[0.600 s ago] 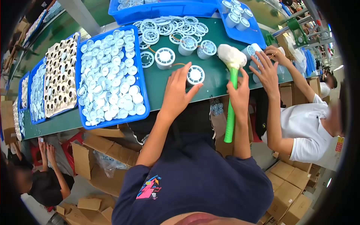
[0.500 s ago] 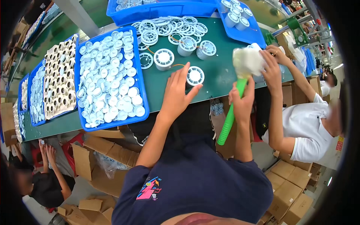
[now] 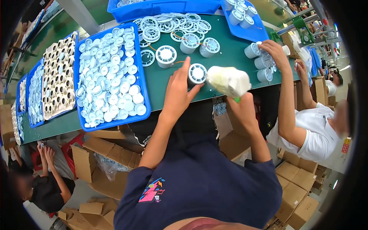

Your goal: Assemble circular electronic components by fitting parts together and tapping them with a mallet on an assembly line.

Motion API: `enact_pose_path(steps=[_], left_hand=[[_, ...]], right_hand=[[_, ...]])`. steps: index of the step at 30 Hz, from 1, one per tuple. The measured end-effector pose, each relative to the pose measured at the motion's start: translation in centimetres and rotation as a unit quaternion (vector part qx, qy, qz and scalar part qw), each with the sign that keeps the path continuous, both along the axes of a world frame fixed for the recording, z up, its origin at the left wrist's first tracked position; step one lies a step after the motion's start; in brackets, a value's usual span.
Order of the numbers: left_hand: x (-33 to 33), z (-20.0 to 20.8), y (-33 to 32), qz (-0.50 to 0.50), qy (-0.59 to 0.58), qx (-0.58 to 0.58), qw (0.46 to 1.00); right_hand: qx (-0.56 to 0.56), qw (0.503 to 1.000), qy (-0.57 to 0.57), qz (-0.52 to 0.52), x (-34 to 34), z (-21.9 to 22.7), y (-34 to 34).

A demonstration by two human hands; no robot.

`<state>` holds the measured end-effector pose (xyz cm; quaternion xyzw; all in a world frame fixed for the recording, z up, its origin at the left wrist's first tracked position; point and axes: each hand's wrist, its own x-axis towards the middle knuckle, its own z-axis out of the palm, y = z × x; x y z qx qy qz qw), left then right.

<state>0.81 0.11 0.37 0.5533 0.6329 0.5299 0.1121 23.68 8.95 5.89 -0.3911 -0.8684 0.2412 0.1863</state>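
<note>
Lower centre, your navy short-sleeved fabric T-shirt (image 3: 207, 176) bears a pink, yellow and blue print (image 3: 152, 191). Mid-frame, your blunt-headed off-white mallet (image 3: 228, 81) shows a sliver of green; the round plastic cylinder (image 3: 197, 73) has a white, spoked top. Left, you have pale-blue plastic discs (image 3: 109, 74) against a bright-blue rectangular tray (image 3: 142, 76).

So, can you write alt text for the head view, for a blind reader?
A person's right hand grips a white-headed mallet near a pale cylinder, around which the left hand curves, at a green table. A blue tray of pale discs lies to the left; at right, a co-worker's hand is beside other cylinders.
</note>
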Motion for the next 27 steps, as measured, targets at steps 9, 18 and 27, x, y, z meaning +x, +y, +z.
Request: enact_pose_path(steps=[9,18,27], left_hand=[[-0.2,0.0,-0.4,0.011,-0.088,-0.036,0.995],[-0.6,-1.1,0.3,-0.004,-0.065,0.015,0.998],[0.0,-0.1,-0.4,-0.006,-0.063,-0.042,0.997]], right_hand=[[0.181,0.973,-0.092,0.108,-3.4,5.0,-2.3],[0.188,0.967,-0.106,0.133,-7.0,8.6,0.9],[0.097,0.978,-0.163,0.092,-8.1,8.9,3.4]])
